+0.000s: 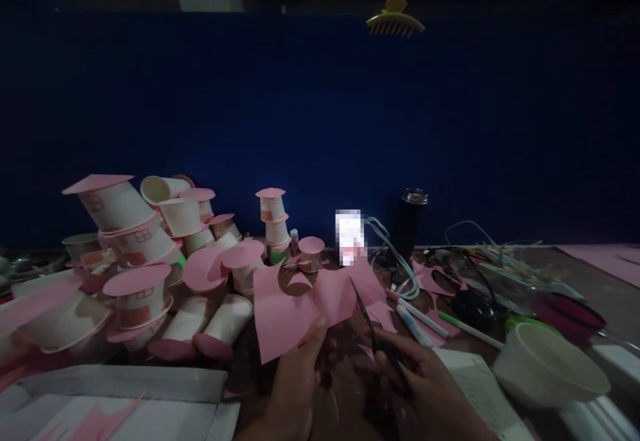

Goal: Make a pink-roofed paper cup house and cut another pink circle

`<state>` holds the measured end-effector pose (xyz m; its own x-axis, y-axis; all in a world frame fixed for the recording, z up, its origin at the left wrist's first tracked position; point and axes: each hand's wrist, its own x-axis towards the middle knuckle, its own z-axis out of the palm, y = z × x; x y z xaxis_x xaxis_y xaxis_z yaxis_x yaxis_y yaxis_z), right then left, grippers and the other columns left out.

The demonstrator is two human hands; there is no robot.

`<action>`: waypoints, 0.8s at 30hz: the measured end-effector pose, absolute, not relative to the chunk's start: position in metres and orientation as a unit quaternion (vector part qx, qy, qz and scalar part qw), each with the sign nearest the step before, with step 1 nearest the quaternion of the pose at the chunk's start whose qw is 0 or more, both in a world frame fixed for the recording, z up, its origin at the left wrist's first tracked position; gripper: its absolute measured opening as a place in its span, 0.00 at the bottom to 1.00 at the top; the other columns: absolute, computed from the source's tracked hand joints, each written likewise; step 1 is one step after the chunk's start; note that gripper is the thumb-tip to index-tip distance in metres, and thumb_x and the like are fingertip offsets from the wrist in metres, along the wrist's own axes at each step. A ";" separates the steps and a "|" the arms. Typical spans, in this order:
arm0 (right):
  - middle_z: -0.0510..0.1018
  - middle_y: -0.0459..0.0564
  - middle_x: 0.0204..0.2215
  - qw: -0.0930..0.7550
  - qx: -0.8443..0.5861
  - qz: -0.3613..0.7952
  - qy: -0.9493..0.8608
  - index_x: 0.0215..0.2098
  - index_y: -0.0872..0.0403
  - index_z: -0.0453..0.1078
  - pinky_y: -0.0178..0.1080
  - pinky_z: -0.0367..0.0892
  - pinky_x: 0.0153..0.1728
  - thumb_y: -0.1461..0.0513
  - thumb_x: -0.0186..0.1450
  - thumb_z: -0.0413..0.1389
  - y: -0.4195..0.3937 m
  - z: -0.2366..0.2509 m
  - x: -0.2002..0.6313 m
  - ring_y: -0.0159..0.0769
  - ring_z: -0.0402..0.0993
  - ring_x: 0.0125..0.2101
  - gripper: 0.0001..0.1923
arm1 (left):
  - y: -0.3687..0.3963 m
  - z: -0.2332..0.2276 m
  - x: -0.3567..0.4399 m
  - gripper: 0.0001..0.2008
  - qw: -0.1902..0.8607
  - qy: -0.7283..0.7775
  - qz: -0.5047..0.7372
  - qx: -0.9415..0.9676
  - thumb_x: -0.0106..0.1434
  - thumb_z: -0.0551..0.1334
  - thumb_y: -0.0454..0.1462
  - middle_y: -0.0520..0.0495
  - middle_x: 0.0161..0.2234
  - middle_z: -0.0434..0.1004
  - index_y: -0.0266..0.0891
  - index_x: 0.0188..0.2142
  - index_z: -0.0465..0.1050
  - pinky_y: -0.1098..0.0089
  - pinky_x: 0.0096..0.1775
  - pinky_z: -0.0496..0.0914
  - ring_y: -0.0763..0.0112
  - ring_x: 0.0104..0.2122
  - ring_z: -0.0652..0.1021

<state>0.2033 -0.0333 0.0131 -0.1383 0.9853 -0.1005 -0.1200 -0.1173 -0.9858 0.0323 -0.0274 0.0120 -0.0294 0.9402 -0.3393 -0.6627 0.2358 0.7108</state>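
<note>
Low in the middle, my left hand [300, 374] pinches the lower edge of a pink paper sheet [283, 314] that has a round notch cut in its top edge. My right hand [417, 367] is closed around a pair of dark scissors [367, 311]. Their blades point up and away, against the sheet's right part. How far apart the blades are I cannot tell. Just beyond the sheet stands a paper cup [311, 262] topped by a pink disc, with a small pink scrap [300, 279] in front of it.
Stacked paper cups [143, 241] with pink discs crowd the left, above a white box [125, 381] holding pink scraps. A bright blurred screen [350, 234] and a dark bottle [409, 227] stand behind. Markers [415, 326], a computer mouse [473, 307] and a white bowl [547, 367] lie right.
</note>
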 end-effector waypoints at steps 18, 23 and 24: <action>0.69 0.42 0.18 0.478 -0.438 0.612 -0.454 0.46 0.51 0.77 0.28 0.60 0.18 0.54 0.55 0.66 -0.035 0.015 0.203 0.27 0.64 0.17 0.21 | -0.027 0.008 0.027 0.15 0.688 0.400 0.579 0.178 0.51 0.72 0.43 0.52 0.27 0.76 0.35 0.33 0.76 0.74 0.33 0.71 0.76 0.27 0.74; 0.76 0.46 0.23 0.456 -0.448 0.586 -0.498 0.45 0.51 0.78 0.31 0.65 0.23 0.55 0.57 0.65 -0.037 0.026 0.203 0.28 0.67 0.20 0.19 | -0.024 0.011 0.026 0.17 0.670 0.420 0.586 0.177 0.46 0.74 0.44 0.52 0.26 0.75 0.34 0.32 0.77 0.75 0.32 0.71 0.76 0.26 0.73; 0.77 0.46 0.24 0.460 -0.448 0.582 -0.499 0.45 0.50 0.79 0.31 0.67 0.25 0.55 0.57 0.65 -0.038 0.028 0.202 0.29 0.68 0.20 0.18 | -0.024 0.011 0.026 0.18 0.668 0.421 0.587 0.178 0.46 0.74 0.44 0.52 0.26 0.75 0.34 0.31 0.77 0.75 0.32 0.71 0.76 0.26 0.73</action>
<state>0.2025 -0.0376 0.0281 -0.1754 0.9825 -0.0626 -0.0867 -0.0787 -0.9931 0.0256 -0.0236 0.0115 -0.0439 0.9345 -0.3533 -0.6347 0.2470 0.7322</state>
